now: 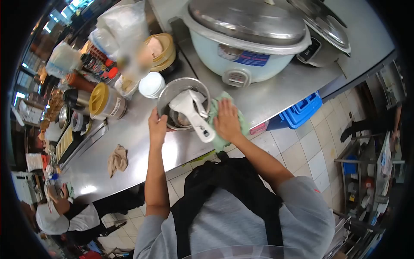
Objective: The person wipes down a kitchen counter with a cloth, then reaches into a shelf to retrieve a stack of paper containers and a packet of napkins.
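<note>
A metal pot (166, 97) stands near the counter's front edge, with a white scoop (199, 123) lying in it, its handle sticking out over the rim. My left hand (157, 125) grips the pot at its near left side, thumb and fingers at the wall. Just right of the pot, my right hand (227, 120) lies spread on a light green cloth (237, 110), pressing it against the counter beside the pot. Part of the cloth hangs toward the front edge. White round lids or bowls (152, 85) are stacked at the pot's upper left.
A large rice cooker (246, 47) stands behind on the steel counter (133, 138). At the left are a yellow-lidded container (113, 103) and a brown cloth (117, 161). A blue bin (300, 110) is below the right edge. Another person (79, 216) is at the lower left.
</note>
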Available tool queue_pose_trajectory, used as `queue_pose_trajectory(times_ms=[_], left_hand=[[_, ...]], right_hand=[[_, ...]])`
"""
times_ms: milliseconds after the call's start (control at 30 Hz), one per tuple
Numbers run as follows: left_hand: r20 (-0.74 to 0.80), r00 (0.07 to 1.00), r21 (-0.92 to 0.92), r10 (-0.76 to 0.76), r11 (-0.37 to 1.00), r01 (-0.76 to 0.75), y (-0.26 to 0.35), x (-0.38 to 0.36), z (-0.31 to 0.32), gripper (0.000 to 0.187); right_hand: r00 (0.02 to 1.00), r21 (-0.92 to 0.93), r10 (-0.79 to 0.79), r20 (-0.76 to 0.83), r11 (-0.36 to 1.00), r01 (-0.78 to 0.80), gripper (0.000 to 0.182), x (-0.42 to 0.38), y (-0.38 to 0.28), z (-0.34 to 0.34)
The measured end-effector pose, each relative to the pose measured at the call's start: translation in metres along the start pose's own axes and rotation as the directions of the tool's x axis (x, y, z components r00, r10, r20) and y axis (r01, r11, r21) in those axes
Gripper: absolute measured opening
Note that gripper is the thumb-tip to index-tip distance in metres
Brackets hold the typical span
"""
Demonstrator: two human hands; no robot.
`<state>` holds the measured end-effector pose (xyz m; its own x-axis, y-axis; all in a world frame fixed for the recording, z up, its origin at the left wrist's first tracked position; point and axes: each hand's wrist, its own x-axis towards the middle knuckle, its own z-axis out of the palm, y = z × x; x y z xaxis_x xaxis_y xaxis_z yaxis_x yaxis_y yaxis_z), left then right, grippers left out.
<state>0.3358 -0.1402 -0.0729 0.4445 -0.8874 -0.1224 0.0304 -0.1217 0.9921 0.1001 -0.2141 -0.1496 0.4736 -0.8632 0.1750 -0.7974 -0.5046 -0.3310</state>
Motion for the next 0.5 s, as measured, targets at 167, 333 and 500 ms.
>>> queue_pose_trajectory(times_ms=[167, 333, 500], left_hand=[[0.023, 1.0, 0.027, -0.009, 1.0, 0.008, 0.009, 0.011, 0.001, 0.039], [-0.043, 0.993, 0.039, -0.105, 0.994, 0.107, 0.021, 0.009, 0.003, 0.042], [-0.256, 0.967, 0.171, -0.001, 0.984, 0.047, 0.026, -0.068, -0.015, 0.055]], right_hand=[[0.992, -0.048, -0.126, -0.024, 0.991, 0.125, 0.06, 0.049, 0.027, 0.009], [0.914, 0.055, -0.39, 0.114, 0.921, 0.386, 0.054, 0.02, 0.135, -0.045], [0.572, -0.313, 0.708, -0.415, 0.479, -0.82, 0.063, 0.038, 0.266, -0.089]])
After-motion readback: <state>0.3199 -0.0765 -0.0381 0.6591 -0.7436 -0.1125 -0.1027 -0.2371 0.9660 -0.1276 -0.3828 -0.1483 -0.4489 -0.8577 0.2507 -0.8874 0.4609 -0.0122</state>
